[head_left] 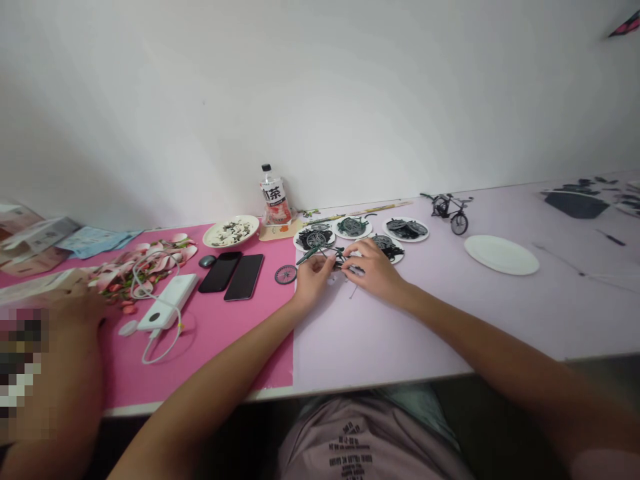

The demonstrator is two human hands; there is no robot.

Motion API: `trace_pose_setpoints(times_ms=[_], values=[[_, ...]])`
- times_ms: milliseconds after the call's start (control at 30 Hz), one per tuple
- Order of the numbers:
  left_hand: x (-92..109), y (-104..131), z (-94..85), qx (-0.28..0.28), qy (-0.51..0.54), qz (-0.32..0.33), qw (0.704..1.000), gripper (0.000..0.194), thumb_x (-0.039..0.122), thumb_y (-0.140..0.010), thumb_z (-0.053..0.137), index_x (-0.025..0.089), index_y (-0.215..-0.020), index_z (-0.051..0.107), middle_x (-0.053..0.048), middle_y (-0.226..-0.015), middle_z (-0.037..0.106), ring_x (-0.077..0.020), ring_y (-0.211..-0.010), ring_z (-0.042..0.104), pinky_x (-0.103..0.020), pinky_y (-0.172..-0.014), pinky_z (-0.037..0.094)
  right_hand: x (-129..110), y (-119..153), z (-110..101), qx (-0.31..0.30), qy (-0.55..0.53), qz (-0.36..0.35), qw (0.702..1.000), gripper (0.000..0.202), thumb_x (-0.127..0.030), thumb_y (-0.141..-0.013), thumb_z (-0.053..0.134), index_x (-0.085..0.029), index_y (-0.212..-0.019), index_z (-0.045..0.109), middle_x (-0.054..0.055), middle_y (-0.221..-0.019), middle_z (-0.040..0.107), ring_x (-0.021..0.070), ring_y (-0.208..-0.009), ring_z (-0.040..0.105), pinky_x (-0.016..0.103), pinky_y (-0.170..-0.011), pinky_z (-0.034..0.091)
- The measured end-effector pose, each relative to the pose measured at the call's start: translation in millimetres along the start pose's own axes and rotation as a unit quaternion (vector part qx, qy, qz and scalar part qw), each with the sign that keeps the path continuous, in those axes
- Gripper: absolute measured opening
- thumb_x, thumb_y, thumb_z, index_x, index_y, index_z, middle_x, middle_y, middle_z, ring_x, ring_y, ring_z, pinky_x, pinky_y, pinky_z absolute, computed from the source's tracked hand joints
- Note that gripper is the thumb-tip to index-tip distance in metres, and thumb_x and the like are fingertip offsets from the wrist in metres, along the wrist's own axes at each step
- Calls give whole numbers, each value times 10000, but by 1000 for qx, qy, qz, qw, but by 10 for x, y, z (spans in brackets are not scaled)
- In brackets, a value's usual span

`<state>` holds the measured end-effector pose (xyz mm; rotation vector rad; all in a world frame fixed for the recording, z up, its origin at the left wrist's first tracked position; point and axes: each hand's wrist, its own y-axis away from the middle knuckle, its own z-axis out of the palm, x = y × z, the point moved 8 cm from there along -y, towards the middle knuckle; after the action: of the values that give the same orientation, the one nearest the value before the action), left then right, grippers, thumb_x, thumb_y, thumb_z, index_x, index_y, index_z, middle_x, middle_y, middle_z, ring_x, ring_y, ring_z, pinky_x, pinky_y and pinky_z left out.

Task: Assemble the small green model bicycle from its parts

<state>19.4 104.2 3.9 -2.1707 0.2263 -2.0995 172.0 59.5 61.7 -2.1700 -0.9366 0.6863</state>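
My left hand point(314, 277) and my right hand point(373, 270) are close together over the lilac part of the table. Between them they hold a small dark bicycle frame point(325, 252), with the fingers of both hands closed on it. Its left end sticks out past my left fingers. A loose spoked wheel point(286, 274) lies just left of my left hand. Behind my hands stand small white plates of dark plastic parts, one with wheels point(316, 238), one with green pieces point(352, 227), another with grey wheels point(406, 229).
An assembled toy bicycle point(450, 211) stands behind a white plate point(501, 255). Leftward are two phones point(244, 277), a power bank point(168, 302) with cable, a bottle point(275, 199) and pink pieces point(145, 267). Another person's arm point(75, 353) is at far left.
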Motion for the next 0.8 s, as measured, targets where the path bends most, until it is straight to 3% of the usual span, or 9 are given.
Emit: trace_pose_setpoints(times_ms=[267,800], values=[[-41,-16,5,-2,2,-3,1000,480,614,-770,780,145,-830,697,-75,-766,738,-212,-772,723,-268,-666,513,1,-7,30,-28,17,-9,999,145,-100,-871,703,-230,-828,749,84,-1042,686,288,-1075,566,475,-940,519],[-8,4,-9,-2,4,-10,1000,486,615,-744,796,140,-811,717,-41,-696,691,-165,-652,627,-268,-637,460,15,2,27,-30,-6,-8,999,111,-146,-913,695,-211,-840,747,90,-1021,676,281,-1064,560,472,-952,511]])
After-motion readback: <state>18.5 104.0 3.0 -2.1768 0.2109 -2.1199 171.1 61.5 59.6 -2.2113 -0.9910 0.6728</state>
